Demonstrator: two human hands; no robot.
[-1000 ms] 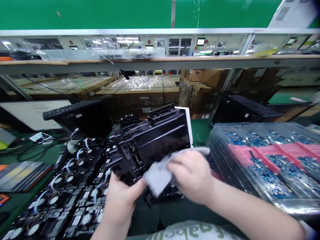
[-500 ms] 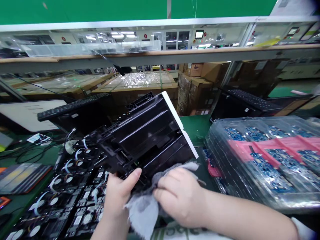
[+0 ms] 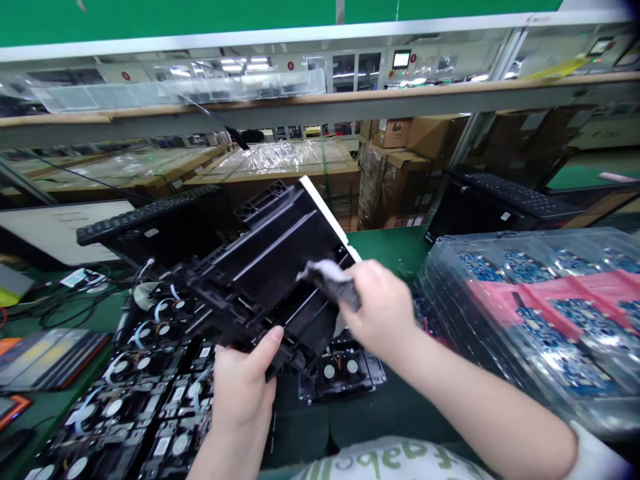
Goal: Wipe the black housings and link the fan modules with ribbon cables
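Observation:
My left hand (image 3: pixel 245 383) grips the lower corner of a black plastic tray-like part (image 3: pixel 273 257), thumb on top. The part is held tilted above the bench, and a white strip (image 3: pixel 327 210) runs along its upper right edge. In my right hand (image 3: pixel 377 303) is a bunched grey cloth (image 3: pixel 330 277), pressed on or just over the part's face; the hand is slightly blurred. Below the part lies a black module (image 3: pixel 345 370) with round white discs and wires. Several similar modules (image 3: pixel 125 407) sit in rows to the left of my left hand.
At the right stands a stack of clear plastic trays (image 3: pixel 450 333) with blue circuit boards and pink wrap. Two black perforated units (image 3: pixel 165 230) (image 3: pixel 505 203) stand at the back of the green bench. A shelf rail (image 3: pixel 300 107) crosses above, with cardboard boxes (image 3: pixel 395 173) behind.
My right hand and the cloth have moved up from the part's lower edge onto its face. The cloth is more bunched, and the module below now shows. The part has shifted slightly left.

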